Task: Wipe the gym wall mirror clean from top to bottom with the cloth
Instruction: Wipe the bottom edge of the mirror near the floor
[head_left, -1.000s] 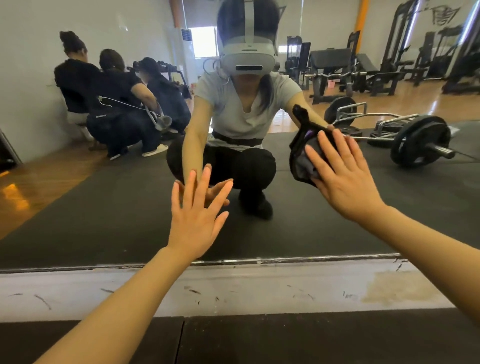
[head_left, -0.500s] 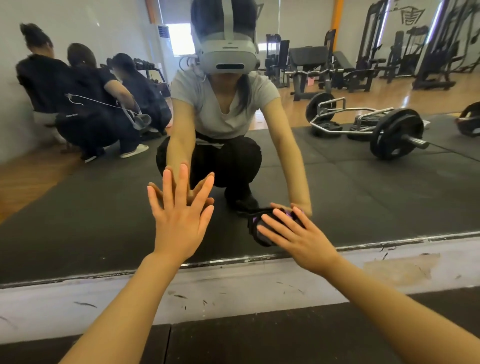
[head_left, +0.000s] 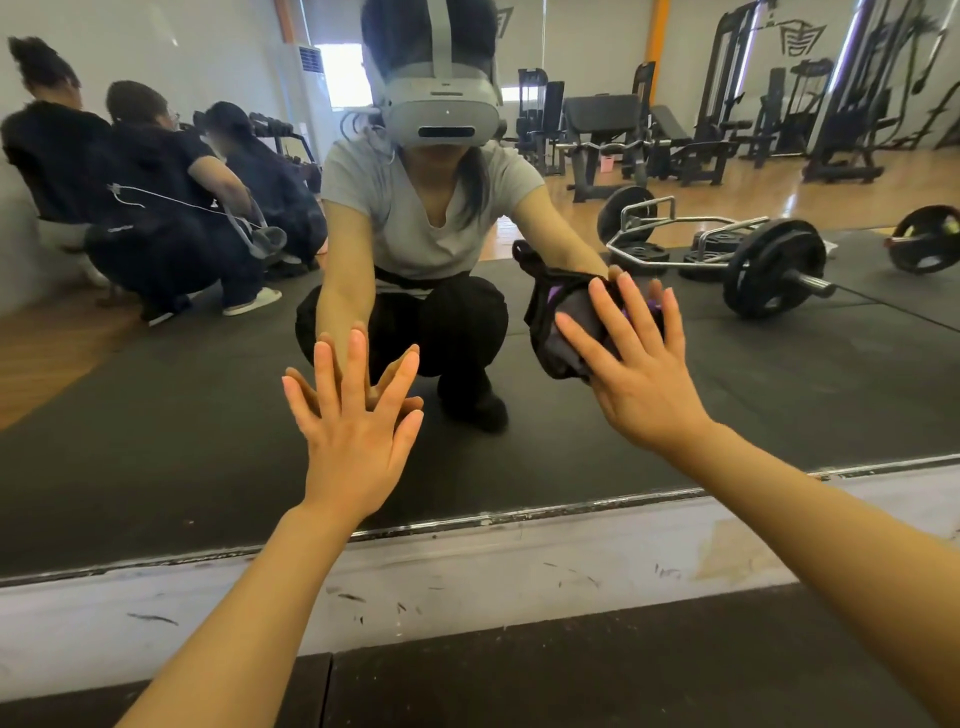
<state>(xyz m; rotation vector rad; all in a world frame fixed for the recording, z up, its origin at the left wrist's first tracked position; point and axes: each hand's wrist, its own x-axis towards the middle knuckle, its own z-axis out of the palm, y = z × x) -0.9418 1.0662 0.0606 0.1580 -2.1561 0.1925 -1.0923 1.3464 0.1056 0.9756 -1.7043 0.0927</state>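
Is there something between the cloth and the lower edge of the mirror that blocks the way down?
Nothing visible does. The right hand presses the cloth flat on the mirror, and the glass below it is bare down to the mirror's bottom edge. The left hand rests on the glass off to the side.

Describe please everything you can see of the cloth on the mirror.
The cloth is dark, nearly black, with purple patches, soft and crumpled into a bunch. The right hand presses it flat against the mirror with straight, spread fingers, in the lower part of the glass, above the bottom edge. Its reflection merges with it.
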